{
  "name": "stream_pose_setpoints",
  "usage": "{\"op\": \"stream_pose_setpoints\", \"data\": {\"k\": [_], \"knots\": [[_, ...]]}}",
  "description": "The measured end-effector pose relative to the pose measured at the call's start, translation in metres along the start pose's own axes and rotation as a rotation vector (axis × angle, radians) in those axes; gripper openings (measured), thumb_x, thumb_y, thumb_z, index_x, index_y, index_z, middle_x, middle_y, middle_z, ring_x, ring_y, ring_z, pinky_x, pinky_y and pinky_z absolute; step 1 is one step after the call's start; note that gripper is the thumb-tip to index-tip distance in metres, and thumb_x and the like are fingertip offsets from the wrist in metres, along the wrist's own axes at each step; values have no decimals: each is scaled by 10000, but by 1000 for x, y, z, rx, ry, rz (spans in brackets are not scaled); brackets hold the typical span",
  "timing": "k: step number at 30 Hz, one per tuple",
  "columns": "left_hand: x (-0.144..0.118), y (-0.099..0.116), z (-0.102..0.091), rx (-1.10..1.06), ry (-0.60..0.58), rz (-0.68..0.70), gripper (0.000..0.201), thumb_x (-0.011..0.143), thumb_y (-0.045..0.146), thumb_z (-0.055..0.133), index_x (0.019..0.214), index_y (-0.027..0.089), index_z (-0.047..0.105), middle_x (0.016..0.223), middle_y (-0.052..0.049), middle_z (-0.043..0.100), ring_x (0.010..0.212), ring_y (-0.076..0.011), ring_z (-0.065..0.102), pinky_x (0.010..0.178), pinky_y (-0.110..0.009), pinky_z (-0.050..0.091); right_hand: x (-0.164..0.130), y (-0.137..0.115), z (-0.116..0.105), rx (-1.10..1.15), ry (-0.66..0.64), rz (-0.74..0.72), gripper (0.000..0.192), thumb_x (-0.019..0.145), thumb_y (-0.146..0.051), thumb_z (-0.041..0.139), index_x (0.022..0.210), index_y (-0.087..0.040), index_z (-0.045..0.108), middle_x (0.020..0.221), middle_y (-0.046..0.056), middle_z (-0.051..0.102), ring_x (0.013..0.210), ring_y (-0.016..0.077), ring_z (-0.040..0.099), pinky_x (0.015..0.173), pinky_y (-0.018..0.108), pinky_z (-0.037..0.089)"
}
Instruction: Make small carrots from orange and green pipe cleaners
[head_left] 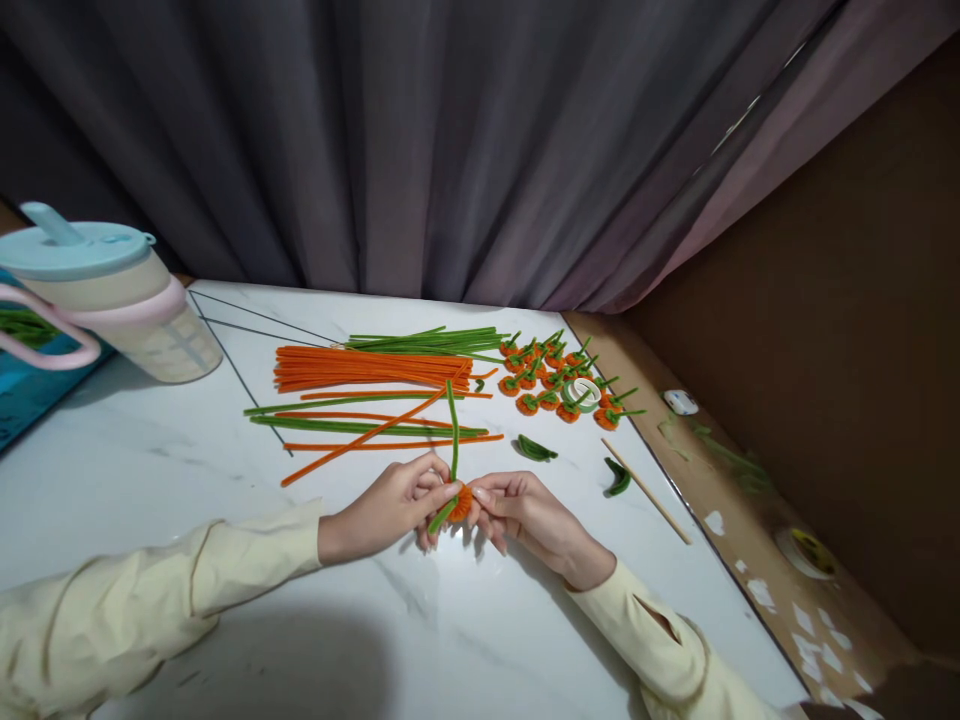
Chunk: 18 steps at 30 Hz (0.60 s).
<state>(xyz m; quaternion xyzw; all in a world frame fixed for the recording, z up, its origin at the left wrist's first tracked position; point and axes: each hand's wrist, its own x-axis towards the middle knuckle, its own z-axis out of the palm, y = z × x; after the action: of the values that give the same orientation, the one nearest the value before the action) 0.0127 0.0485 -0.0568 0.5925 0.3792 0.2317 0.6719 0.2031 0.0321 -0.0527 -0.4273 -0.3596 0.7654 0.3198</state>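
My left hand point(390, 510) and my right hand point(525, 515) meet over the white marble table point(150, 470). Between their fingertips sits a small orange pipe-cleaner coil point(460, 502), pinched from both sides. A green pipe cleaner point(453, 430) runs through the coil, rising from it and ending in a short tail below. Beyond my hands lie loose orange pipe cleaners point(367, 368) and green pipe cleaners point(427, 342) in bundles. Several finished orange coils with green stems point(559, 380) are grouped at the back right.
A lidded plastic jug point(112, 290) with a pink handle stands at the far left. A tape roll point(583, 393) lies among the finished pieces. Two bent green bits point(536, 449) and a wooden stick point(645, 490) lie right of my hands. A dark curtain hangs behind.
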Motion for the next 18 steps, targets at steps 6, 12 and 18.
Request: {"op": "stream_pose_setpoints", "data": {"k": [6, 12, 18], "knots": [[0, 1, 0, 34, -1, 5, 337, 839, 522, 493, 813, 200, 396, 556, 62, 541, 433, -110, 554, 445, -237, 466, 1, 0, 0, 34, -3, 5, 253, 675, -312, 766, 757, -83, 698, 619, 28, 646, 417, 51, 492, 368, 169, 385], [1, -1, 0, 62, 1, 10, 306, 854, 494, 481, 818, 202, 397, 554, 63, 530, 429, -107, 543, 447, -235, 456, 2, 0, 0, 43, -7, 27, 251, 639, -293, 786, 719, -86, 668, 610, 27, 651, 396, 49, 482, 351, 169, 374], [0, 1, 1, 43, 1, -8, 313, 847, 496, 487, 812, 199, 393, 551, 70, 521, 419, -105, 541, 435, -232, 451, 1, 0, 2, -34, 29, -4, 276, 661, -326, 768, 751, -92, 652, 615, 34, 654, 420, 71, 521, 363, 178, 392]]}}
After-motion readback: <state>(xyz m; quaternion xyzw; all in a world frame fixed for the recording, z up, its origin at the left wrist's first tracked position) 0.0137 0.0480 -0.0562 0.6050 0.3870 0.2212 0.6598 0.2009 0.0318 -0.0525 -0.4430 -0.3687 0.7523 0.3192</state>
